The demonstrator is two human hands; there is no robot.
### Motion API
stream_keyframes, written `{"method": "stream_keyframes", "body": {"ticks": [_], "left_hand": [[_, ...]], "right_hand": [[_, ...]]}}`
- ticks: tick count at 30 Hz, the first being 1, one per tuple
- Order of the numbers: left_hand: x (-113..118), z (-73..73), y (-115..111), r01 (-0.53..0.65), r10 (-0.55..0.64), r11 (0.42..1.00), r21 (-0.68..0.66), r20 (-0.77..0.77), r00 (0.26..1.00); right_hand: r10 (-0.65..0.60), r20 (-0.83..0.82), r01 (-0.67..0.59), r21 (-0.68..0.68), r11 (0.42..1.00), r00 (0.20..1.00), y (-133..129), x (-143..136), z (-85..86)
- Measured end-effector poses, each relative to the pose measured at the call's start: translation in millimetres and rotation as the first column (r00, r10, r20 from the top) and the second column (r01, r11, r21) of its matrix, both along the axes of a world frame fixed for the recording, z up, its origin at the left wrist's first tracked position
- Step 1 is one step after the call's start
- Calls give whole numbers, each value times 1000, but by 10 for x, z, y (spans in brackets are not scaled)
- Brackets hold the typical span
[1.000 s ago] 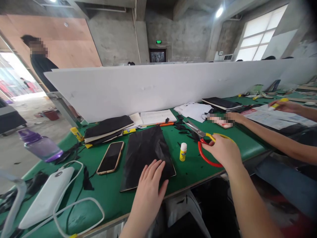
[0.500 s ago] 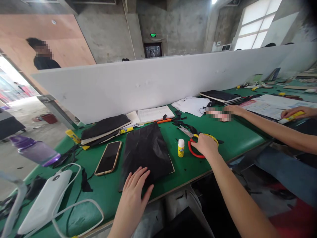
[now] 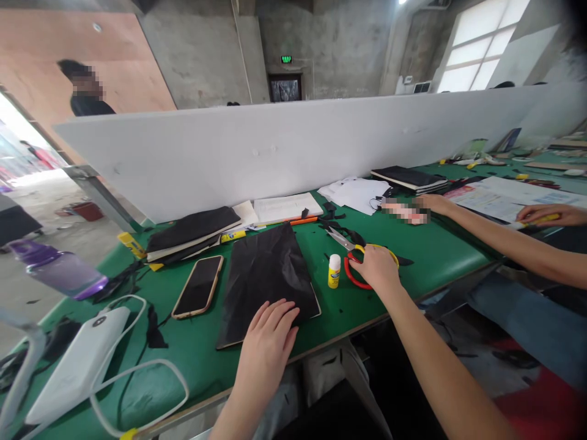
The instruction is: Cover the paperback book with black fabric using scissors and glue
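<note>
My left hand (image 3: pixel 270 333) lies palm down on the lower edge of a black-covered book (image 3: pixel 266 275), fingers extended and holding nothing. To the right, my right hand (image 3: pixel 376 269) is closed on the handles of scissors (image 3: pixel 356 249) with red and yellow grips. The scissor blades point up and left beside black scraps. A glue stick (image 3: pixel 334 272) with a white cap stands upright between the book and the scissors. Left of the book lies a phone (image 3: pixel 198 287), screen up.
A power bank (image 3: pixel 80 363) with a looped cable and a purple bottle (image 3: pixel 59 269) are at the left. Black-covered books (image 3: pixel 192 235) and papers line the white partition (image 3: pixel 275 159). At the right, another person's hands hold a glue stick (image 3: pixel 543 220) and touch a blurred item.
My left hand has moved right along the book's lower edge, its fingers closer together. My right hand still holds the scissors. The view has shifted slightly.
</note>
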State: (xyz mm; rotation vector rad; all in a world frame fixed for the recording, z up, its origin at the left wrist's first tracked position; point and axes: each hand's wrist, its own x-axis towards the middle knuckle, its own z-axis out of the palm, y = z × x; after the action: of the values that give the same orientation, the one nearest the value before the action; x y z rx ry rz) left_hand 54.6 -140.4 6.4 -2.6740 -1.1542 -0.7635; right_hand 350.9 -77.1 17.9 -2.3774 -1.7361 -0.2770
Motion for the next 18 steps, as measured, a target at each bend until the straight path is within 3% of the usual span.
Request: {"method": "stream_keyframes", "body": {"ticks": [5,7,10,12,15,18], "left_hand": [[-68,-2,-13,-7,8,1000,23,-20,1000],[-108,-4,-34,-5,6,999,34,-25,1000],[-162,-16,-64,-11,13,999,49,-31,999],[-169,-26,-73,-25,26,998,56,-29,999],[-124,-32,-75,-34,35,998,61,-16,999],[-52,-25,-86,-22,22,998,61,-10,1000]], "right_hand": [[-7,-36,16,249,968,999,-92,30,-10],[87,-160,-37,294,955,983,-180,36,47],[315,-480,-261,177,949,819,-344,-19,137],[359,-597,-380,98,920,717,-417,-116,172],[306,-556,-342,40,939,773,-391,-312,176],[292,-485,-338,-8,941,825,-204,-468,148]]}}
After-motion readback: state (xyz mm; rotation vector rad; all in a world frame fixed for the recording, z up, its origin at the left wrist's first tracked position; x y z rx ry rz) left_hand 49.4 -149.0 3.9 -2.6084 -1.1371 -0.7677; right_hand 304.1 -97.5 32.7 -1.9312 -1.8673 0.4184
